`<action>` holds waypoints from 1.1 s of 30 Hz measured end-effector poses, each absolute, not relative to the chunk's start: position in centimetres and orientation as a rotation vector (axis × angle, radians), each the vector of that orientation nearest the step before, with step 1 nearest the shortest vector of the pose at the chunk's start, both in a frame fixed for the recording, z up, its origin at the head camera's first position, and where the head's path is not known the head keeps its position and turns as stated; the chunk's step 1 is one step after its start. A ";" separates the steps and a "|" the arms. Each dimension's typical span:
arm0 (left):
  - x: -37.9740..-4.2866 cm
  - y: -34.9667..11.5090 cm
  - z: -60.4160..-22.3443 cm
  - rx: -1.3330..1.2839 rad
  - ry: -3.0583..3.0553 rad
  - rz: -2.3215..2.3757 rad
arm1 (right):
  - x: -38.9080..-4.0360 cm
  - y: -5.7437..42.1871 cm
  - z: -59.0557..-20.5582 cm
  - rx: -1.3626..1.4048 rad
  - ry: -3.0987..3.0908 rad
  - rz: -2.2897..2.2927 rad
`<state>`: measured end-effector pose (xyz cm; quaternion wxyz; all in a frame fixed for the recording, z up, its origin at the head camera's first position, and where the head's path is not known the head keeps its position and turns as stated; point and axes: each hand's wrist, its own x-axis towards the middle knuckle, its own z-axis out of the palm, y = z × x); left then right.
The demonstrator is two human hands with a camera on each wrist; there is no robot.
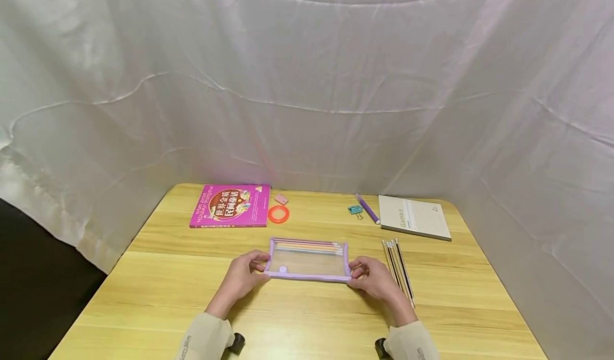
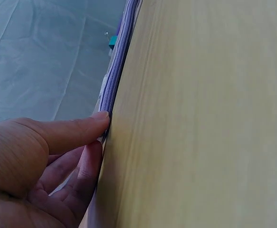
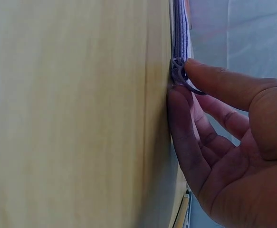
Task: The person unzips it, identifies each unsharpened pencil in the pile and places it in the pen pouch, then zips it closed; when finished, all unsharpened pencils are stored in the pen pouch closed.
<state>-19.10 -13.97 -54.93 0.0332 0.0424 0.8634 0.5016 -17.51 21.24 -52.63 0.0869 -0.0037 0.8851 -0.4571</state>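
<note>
A clear pencil case with lilac edging [image 1: 307, 278] lies flat on the wooden table, its long zipper side facing me. Several pencils [image 1: 307, 247] show through it along the far edge. My left hand [image 1: 243, 276] pinches the near left corner between thumb and forefinger; in the left wrist view the thumb rests on the end of the purple zipper [image 2: 117, 76]. At the opposite corner my right hand [image 1: 379, 280] pinches the case beside the zipper pull [image 3: 180, 75], thumb above and forefinger below. Just right of that hand lie several loose pencils [image 1: 402, 269].
Along the back left are a pink book [image 1: 230, 205], a pink eraser [image 1: 281, 199] and an orange ring [image 1: 279, 214]. Toward the back right lie a teal binder clip [image 1: 355, 209], a purple pen [image 1: 368, 209] and a notebook [image 1: 414, 216]. Pale curtains [image 1: 307, 82] surround the table.
</note>
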 end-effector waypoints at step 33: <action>-19.8 -13.9 -56.2 0.029 2.544 1.721 | -18.6 21.4 -53.1 0.066 2.658 -1.388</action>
